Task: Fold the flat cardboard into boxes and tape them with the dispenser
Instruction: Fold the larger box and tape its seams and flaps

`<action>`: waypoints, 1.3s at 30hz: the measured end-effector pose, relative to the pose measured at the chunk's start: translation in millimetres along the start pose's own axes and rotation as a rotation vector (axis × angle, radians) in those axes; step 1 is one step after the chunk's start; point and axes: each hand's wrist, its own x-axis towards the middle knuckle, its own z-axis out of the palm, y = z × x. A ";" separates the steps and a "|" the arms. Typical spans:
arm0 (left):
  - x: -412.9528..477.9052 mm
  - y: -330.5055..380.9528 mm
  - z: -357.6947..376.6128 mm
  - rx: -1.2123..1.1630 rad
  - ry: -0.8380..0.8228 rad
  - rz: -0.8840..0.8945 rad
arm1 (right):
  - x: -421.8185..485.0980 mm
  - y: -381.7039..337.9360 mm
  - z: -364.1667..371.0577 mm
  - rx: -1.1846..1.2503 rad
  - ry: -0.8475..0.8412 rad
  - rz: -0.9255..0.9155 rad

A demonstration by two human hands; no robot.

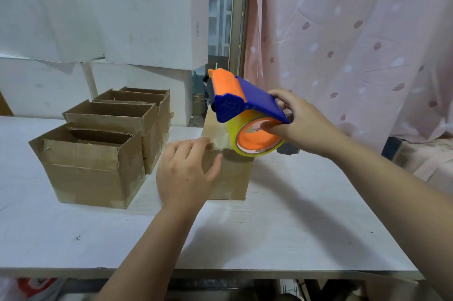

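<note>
Worktop (269, 239): white board, its front edge closest to us. Two bare forearms (147, 251) reach across it from the lower frame.
Left hand (183, 173): we find it laid on the near left top corner of the box (230, 178). The fingers are fairly straight and together, with their tips on the top edge. The thumb rests against the front face. It presses and does not clasp.
Right hand (301, 121): we find it clamped on the dispenser (245, 99). The fingers curl over the rear of the blue body and the thumb reaches into the orange core.
Dispenser: blue housing with an orange front end, held tilted above the box and raised toward the far side. We cannot see the blade.
Roll (257, 140): clear yellowish tape on an orange hub. Its lower rim is at the top near edge of the box.
Tape (220, 138): a strip runs from the roll leftward across the box top, ending at the left fingertips.
Box: brown cardboard, standing on the worktop at centre, top side shut. We note pale tape along its lower front edge.
Open boxes (90, 170): we count at least three in a touching row left of the box, running away from us. Their tops are open and their lower corners taped.
Cartons (152, 21): large and white, stacked behind the worktop on the left.
Curtain (355, 43): pink with a leaf print, hanging at right.
</note>
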 end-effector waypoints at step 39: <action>1.0 8.8 3.0 0.012 -0.125 0.128 | 8.7 22.8 6.3 0.156 -0.004 -0.211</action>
